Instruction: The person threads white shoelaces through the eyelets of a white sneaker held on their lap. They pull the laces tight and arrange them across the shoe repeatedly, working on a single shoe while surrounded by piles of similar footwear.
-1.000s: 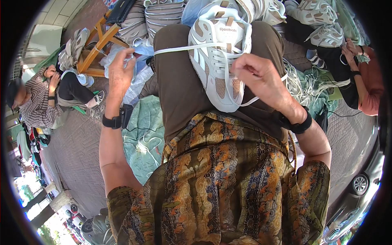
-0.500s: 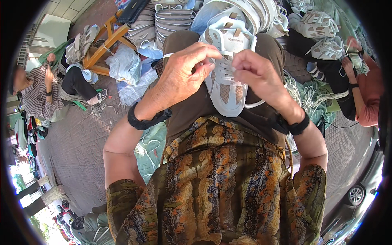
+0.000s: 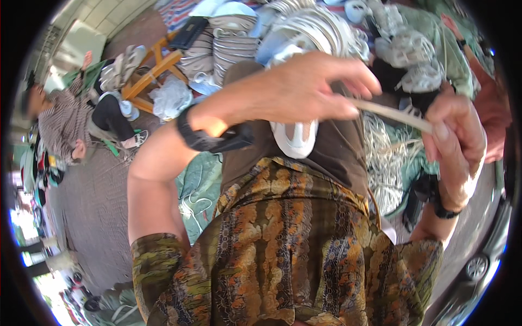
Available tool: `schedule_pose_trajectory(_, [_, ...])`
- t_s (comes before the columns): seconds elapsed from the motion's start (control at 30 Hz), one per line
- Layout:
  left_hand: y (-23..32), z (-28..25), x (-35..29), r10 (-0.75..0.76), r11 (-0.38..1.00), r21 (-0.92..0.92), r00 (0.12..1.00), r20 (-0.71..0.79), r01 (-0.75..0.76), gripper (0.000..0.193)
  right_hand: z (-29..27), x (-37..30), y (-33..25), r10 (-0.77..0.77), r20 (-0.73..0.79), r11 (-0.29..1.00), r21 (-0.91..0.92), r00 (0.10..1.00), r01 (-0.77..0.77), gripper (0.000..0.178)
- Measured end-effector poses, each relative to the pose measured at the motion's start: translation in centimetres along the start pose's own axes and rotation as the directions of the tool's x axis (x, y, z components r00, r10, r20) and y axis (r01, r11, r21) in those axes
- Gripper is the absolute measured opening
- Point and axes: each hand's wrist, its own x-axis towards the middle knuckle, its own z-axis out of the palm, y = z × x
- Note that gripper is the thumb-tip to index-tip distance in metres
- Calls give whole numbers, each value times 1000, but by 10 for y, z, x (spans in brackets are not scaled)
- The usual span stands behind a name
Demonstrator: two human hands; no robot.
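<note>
A white and tan lace-up sneaker (image 3: pixel 296 148) lies across my lap, its toe toward me. My left hand (image 3: pixel 304 84) passes over it and hides its laced middle. The thumb and fingers of that hand are apart and slightly blurred. A flat pale shoelace (image 3: pixel 394 115) stretches from beside the left thumb to my right hand (image 3: pixel 459 136), which is raised out to the right. Thumb and fingers of the right hand are closed on the lace. Where the lace meets the sneaker is hidden behind my left hand.
Stacks of similar sneakers (image 3: pixel 234 46) stand beyond my knees. A wooden stool (image 3: pixel 155 73) and a clear plastic bag (image 3: pixel 169 98) are to the left. Bundled laces (image 3: pixel 383 163) lie right of my knee. Seated people work at both sides; a car (image 3: pixel 478 269) is at lower right.
Both hands were close together over the sneaker's laces. My right hand has swung far out to the right with the lace drawn out; my left hand has shifted right across the sneaker.
</note>
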Motion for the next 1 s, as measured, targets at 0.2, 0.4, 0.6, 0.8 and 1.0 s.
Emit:
schedule_pose_trajectory(0.2, [30,-8,-12,-163,923,-307,958,236,232,17,-36,-21,3,-21,54,999,-46,998,24,24])
schedule_pose_trajectory(0.4, [-37,-51,-110,-311,914,-254,949,58,316,21,-59,-17,39,-18,11,996,83,1000,17,22])
schedule_pose_trajectory(0.6, [-107,-27,-153,-308,903,288,947,-85,320,21,-7,9,46,144,309,989,-18,940,-145,6])
schedule_pose_trajectory(0.8, [-56,6,-101,-32,998,43,938,-344,50,37,88,18,65,185,590,963,-269,786,-25,7])
schedule_pose_trajectory(1.0, [-64,47,-76,-257,914,-371,942,-218,163,41,112,22,82,207,531,977,-150,822,-149,5])
